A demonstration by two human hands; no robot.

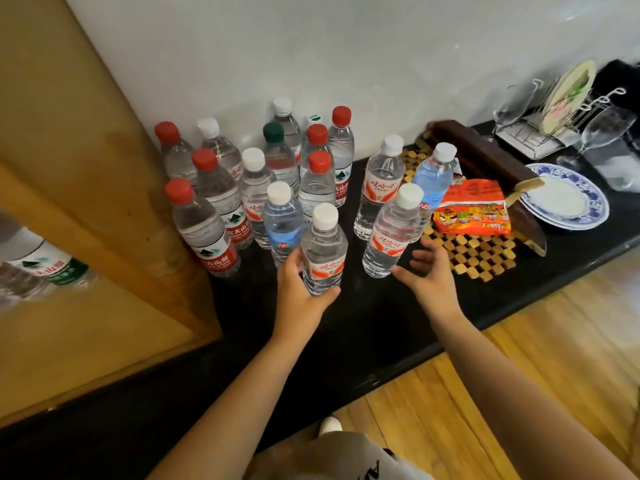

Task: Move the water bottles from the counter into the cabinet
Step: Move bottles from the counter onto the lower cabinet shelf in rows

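Left hand (300, 292) grasping a white-capped bottle (323, 250) with a red-and-white label: thumb and fingers wrap the lower body, and the bottle stands upright at the front of the group on the black counter (346, 327). Right hand (427, 273) released — fingers spread and slightly bent, holding nothing, just right of a second white-capped bottle (393, 232) of the same label; whether the fingertips touch it cannot be told.

Behind the grasped bottle, a blue-tinted bottle (282, 225) stands just beside it, and further back a dense cluster of upright bottles (242, 174) reaches the white wall (311, 46) — most with red caps, several white, one green. To the right of the cluster stand another red-and-white labelled bottle (379, 187) and a second blue-tinted bottle (433, 178), the latter on a woven checkered mat (481, 251).

On the mat lies an orange snack packet (472, 211), beside a long dark brown object (485, 157). Further right: a blue-patterned plate (568, 197), wine glasses (606, 140) and a wire rack (540, 133) holding a decorated plate.

At left, a wooden cabinet (86, 168); in its lower opening a green-labelled bottle (45, 265) lies on its side. Wooden floor (519, 375) in front of the counter.
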